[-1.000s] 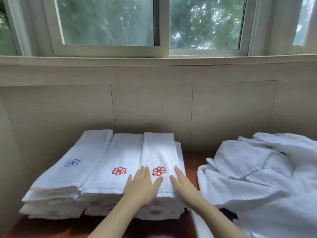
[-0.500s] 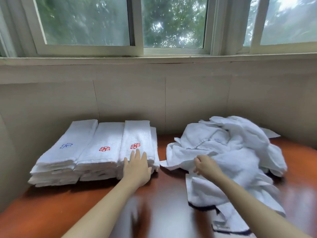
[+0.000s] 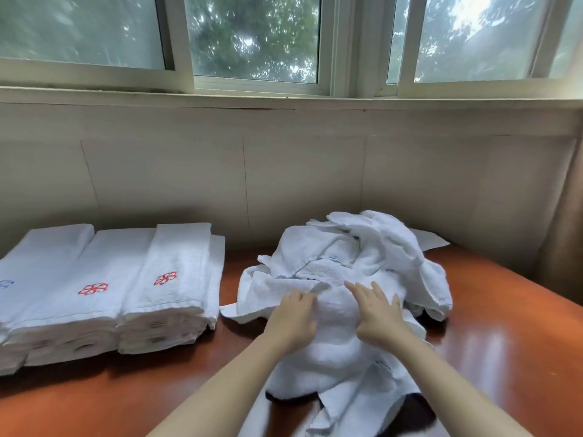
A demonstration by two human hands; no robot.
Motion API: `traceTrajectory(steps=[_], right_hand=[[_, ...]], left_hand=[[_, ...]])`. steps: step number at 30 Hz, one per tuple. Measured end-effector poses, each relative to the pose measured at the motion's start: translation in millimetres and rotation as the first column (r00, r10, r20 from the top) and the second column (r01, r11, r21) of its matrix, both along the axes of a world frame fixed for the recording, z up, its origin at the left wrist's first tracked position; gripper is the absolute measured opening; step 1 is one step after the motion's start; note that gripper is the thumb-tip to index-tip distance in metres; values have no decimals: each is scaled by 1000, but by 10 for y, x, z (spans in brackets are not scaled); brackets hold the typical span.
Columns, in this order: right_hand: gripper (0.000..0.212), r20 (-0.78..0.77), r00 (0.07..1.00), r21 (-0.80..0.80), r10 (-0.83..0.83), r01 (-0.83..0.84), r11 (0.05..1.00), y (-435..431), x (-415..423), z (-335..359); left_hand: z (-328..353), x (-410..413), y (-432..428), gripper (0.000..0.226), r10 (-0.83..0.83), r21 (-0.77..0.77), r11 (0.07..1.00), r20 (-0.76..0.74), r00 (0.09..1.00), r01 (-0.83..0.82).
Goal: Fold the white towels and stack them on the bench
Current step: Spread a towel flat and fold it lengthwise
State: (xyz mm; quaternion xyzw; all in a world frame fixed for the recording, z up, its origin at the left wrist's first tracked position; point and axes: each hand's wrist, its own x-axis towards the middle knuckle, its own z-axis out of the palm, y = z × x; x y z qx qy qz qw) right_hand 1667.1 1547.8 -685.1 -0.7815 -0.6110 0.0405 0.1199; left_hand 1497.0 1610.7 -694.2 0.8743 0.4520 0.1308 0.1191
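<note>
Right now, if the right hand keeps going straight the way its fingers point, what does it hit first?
The right hand lies on the towel heap, fingers pointing away and slightly left. Going on, it would probably just slide further up the heap; beyond that stands the wall. Depth is hard to judge.

Folded towels left (unfolded heap right)

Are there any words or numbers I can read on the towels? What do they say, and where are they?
No text can be read for sure.
Small blue print on the loose towel near the right hand: too small and blurred to read.
Tags on the ends of the folded towels: blurred, unreadable.
Red flower emblems and a blue one on the folded towels: pictures, not words.
</note>
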Motion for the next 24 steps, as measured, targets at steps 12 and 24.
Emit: traceTrajectory(steps=[12, 24], right_hand=[[28, 99, 988, 15, 121, -123, 992, -262, -47, 117], [16, 186, 974, 144, -130, 104, 984, -1056, -86, 763]], left_hand=[[133, -111, -552, 33, -202, 7, 979, 126, 971, 203], [1013, -89, -1275, 41, -385, 66, 922, 268, 883, 382]])
